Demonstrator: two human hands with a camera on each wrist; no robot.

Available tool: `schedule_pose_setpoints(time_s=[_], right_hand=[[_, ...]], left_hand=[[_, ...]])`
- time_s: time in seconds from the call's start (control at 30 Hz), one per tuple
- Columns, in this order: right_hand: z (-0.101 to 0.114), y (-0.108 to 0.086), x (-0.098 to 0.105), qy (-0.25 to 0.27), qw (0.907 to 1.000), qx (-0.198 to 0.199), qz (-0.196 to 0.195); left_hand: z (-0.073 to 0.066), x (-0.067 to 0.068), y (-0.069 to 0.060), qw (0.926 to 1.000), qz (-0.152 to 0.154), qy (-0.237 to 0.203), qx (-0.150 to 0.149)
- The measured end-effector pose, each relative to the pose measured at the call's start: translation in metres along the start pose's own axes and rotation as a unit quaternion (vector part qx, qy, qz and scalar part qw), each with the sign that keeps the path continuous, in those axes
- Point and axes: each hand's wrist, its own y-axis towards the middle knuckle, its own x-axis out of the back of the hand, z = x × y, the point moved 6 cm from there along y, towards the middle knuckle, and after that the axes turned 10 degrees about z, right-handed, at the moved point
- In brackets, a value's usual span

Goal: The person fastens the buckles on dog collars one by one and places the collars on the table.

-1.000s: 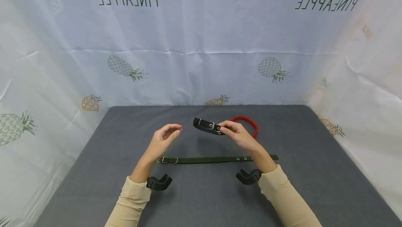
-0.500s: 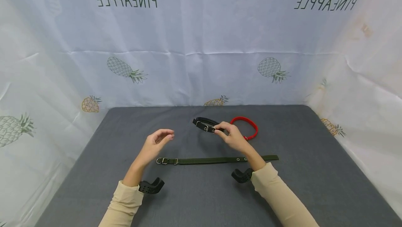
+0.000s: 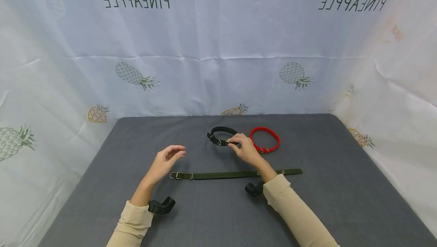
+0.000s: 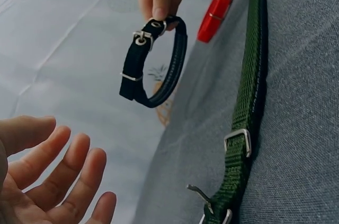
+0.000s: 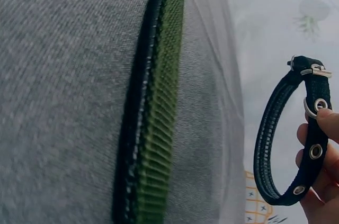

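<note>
My right hand [image 3: 246, 151] pinches a black collar [image 3: 213, 139] between thumb and fingers, near its buckle. The collar is fastened into a loop and, in the left wrist view, hangs above the table. In the right wrist view its metal eyelets [image 5: 315, 151] face the camera. My left hand [image 3: 165, 162] hovers to the left with relaxed, slightly bent fingers and holds nothing. Below both hands a green collar [image 3: 218, 175] lies stretched out flat, its buckle [image 3: 178, 175] at the left end. My right forearm covers part of its holed end.
A red collar [image 3: 278, 137], closed into a ring, lies on the grey table [image 3: 307, 201] just right of the black one. A white curtain [image 3: 218, 84] printed with pineapples stands behind the table and along its sides.
My right hand has shifted left and lowered the black collar, turning its loop flatter. My left hand has drawn back left and down. More of the red collar now shows.
</note>
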Motion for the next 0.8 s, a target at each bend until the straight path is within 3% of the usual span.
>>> schedule_pose_setpoints(time_s=[0.4,0.8], right_hand=[[-0.010,0.008,-0.009,-0.018,0.9994,-0.031,-0.001],[-0.016,0.015,-0.014,-0.031,0.9979,-0.056,0.011]], left_hand=[[0.009,0.000,-0.002,0.9998,0.004,-0.002,0.020],[0.009,0.000,-0.002,0.9999,0.003,-0.008,0.010]])
